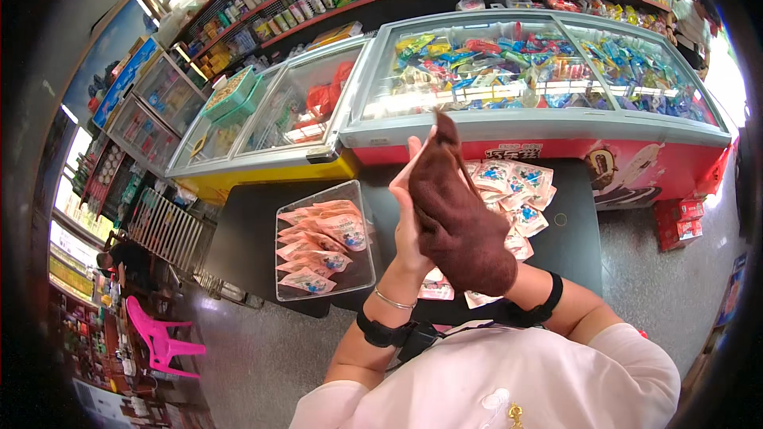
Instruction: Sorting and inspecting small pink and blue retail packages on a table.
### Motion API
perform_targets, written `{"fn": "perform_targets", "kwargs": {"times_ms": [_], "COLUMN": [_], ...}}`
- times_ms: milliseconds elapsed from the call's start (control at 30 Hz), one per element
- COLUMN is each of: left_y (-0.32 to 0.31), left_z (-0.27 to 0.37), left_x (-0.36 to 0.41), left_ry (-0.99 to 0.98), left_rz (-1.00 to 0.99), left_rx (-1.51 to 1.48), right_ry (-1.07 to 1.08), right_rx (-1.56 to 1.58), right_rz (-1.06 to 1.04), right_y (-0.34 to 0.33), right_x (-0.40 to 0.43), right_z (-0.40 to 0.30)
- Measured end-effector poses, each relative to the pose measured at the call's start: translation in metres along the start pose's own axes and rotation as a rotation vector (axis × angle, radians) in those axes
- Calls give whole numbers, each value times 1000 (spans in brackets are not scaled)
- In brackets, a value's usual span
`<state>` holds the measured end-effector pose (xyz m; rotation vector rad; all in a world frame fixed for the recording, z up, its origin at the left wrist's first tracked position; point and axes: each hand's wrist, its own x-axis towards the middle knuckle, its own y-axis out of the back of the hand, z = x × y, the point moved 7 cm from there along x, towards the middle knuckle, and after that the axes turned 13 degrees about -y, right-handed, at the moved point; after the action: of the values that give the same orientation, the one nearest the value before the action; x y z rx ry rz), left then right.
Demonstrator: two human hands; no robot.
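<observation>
My left hand (410, 223) is raised over the black table (244, 229), its palm and thumb pressed along a brown cloth (456, 220). That cloth drapes over my right hand from fingertips to wrist, hiding its fingers. Both hands point away from me, with the cloth between them. Below and to the left, a clear plastic tray (368, 262) holds several pink printed packets (343, 231). More pink-and-white packets (527, 220) lie loose in a pile on the table, to the right of and partly behind the cloth.
A glass-topped chest freezer (465, 131) full of wrapped goods borders the table's far side. Left of it stands a yellow-based freezer (268, 176) with green baskets (229, 98) on top. A pink plastic chair (158, 336) and a seated person (128, 265) are at left; red boxes (679, 223) sit on the floor at right.
</observation>
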<state>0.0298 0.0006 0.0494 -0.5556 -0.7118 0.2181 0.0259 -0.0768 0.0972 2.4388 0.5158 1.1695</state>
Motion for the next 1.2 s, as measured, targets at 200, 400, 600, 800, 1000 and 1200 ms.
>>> {"fn": "perform_targets", "kwargs": {"times_ms": [200, 400, 600, 800, 1000, 1200], "left_y": [-14, -2, 14, 22, 28, 14], "left_z": [-3, 6, 10, -1, -1, 4], "left_x": [-8, 8, 7, 8, 14, 17], "left_ry": [93, -25, -14, 31, -55, -128], "left_rz": [-168, 77, 78, 108, 129, 167], "left_rx": [-49, -226, -242, -278, -203, -66], "right_ry": [121, -258, -46, -97, 45, 470], "right_rx": [-30, 281, -219, -49, -1470, -1495], "right_rz": [-41, -317, -219, -221, -148, 19], "right_y": [-16, -54, -17, -8, -64, -81], "right_x": [6, -27, -24, -32, -19, -47], "right_z": [46, 105, 78, 92, 103, 64]}}
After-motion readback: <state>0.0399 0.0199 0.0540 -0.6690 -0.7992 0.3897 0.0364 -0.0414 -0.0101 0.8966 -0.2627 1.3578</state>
